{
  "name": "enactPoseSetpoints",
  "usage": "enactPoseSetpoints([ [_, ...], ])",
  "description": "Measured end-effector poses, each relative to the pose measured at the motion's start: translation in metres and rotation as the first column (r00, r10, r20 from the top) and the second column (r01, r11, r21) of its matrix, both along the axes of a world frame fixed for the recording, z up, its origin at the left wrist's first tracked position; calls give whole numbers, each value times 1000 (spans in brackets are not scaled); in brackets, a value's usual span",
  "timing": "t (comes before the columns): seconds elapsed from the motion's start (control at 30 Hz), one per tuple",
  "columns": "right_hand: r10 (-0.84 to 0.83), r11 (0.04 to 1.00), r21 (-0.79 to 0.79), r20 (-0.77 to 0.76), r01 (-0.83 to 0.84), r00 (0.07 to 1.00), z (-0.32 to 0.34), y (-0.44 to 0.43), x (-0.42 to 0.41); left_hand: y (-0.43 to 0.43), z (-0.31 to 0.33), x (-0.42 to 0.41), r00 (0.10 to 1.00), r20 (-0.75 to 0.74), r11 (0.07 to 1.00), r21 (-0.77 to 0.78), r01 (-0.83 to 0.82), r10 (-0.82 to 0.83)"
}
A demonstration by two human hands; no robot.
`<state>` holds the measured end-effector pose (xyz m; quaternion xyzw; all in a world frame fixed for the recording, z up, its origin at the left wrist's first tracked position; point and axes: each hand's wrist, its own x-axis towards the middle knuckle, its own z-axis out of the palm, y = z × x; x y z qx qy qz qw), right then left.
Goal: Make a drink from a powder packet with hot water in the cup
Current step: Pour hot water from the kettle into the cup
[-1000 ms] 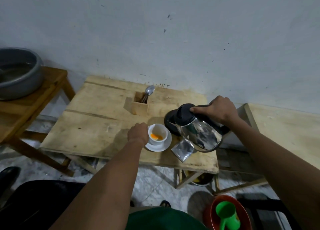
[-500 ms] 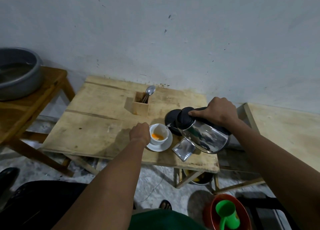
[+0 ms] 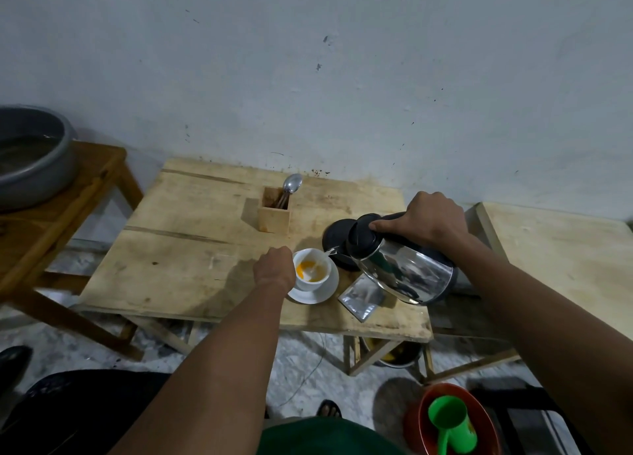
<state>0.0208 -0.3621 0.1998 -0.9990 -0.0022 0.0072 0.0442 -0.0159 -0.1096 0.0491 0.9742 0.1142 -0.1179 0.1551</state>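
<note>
A white cup (image 3: 320,281) with orange powder and some liquid inside stands on a white saucer (image 3: 325,292) on the wooden table (image 3: 191,249). My left hand (image 3: 274,266) grips the cup's left side. My right hand (image 3: 428,220) holds the black handle of a shiny steel kettle (image 3: 404,273), tilted left with its spout over the cup's rim; a thin stream of water runs into the cup. An opened silver powder packet (image 3: 361,300) lies flat just right of the saucer, under the kettle.
The kettle's black base (image 3: 337,235) sits behind the cup. A wooden holder (image 3: 274,214) with a spoon (image 3: 292,184) stands further back. A grey metal basin (image 3: 30,153) rests on the left stool. A red bowl with a green mug (image 3: 450,423) is on the floor.
The kettle has swung down and left until its spout reached the cup, and water now pours in. The cup holds more liquid. My left hand stays on the cup.
</note>
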Motion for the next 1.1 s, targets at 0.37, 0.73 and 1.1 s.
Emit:
enactPoseSetpoints([
  [0.37,3,1000,-11,-2,-3,1000,5,1,2,-2,0,0,1000,-7,1000,15,-5,6],
  [0.73,41,998,-46,7,-41,999,11,2,9,-1,-1,-1,1000,1,1000,1,-15,15],
  [1.1,61,997,-44,2,-61,998,10,2,11,-2,-1,1,999,-4,999,-18,-40,40],
])
